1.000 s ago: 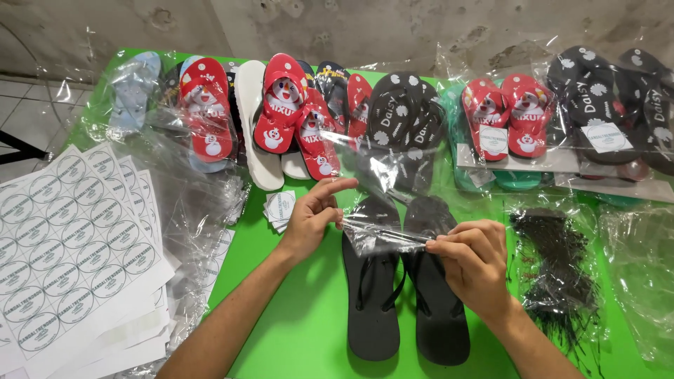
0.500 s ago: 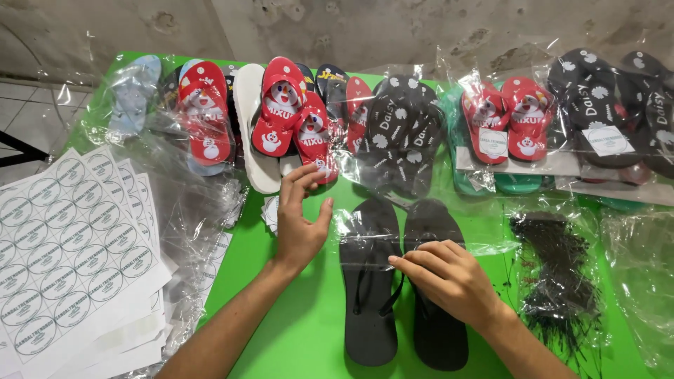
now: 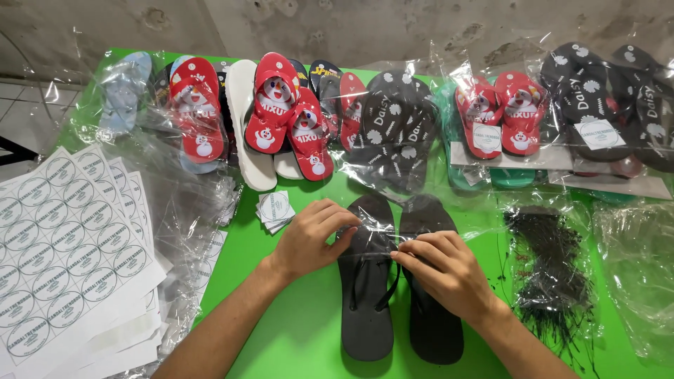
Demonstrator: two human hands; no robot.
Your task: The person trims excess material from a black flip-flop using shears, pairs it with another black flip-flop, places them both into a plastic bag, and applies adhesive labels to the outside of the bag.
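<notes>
Green table (image 3: 295,344), covered along its far edge by a row of bagged flip-flop pairs: red snowman-print pairs (image 3: 281,116), black flower-print pairs (image 3: 393,126), and more red (image 3: 502,119) and black (image 3: 611,98) pairs to the right; sheets of round labels (image 3: 63,260) lie stacked at the left edge, loose clear bags (image 3: 635,274) at the right, a heap of black plastic ties (image 3: 547,270) beside them; a small stack of cut labels (image 3: 275,208) sits just beyond the left hand. Centre: a pair of plain black flip-flops (image 3: 397,288), soles up and side by side, near the front of the table. Left hand (image 3: 309,238), fingers curled, rests on the left sandal and presses a strip of clear film (image 3: 382,235) against it; right hand (image 3: 446,270), fingers bent in a pinch, grips the same film where the two sandals meet. Risks, as judged from this arrangement: the thin film may crease or tear if pulled unevenly between the two hands; the sandals, apparently held together only by finger pressure, may slide apart and leave the pair misaligned; a forearm swung outward could scatter the ties or the label stack, both lying close by.
</notes>
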